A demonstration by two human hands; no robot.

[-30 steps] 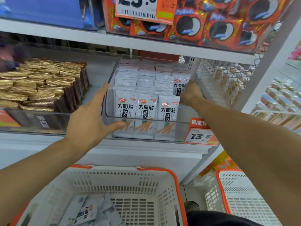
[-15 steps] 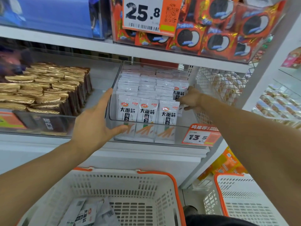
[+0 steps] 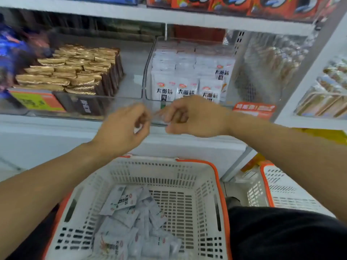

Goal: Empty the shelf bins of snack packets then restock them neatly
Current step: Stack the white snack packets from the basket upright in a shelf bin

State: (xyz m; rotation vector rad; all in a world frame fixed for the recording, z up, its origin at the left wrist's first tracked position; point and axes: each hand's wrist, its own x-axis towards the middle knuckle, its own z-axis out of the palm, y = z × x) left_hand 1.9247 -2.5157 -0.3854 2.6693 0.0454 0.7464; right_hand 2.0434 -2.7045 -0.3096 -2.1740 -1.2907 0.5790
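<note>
Working the emptying step, I have my left hand and right hand at the clear bin front lip, fingers curled; blur hides any grip. White packets fill it; others lie in the basket below. Next, I judge, lift out a stack.

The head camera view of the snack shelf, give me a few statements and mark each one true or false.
1. The clear plastic bin holds white snack packets. True.
2. The white basket with orange rim holds no packets. False: loose white packets lie in it.
3. The gold-wrapped packets sit left of the white ones. True.
4. The left hand and right hand are deep inside the bin. False: both are at its front edge.
</note>
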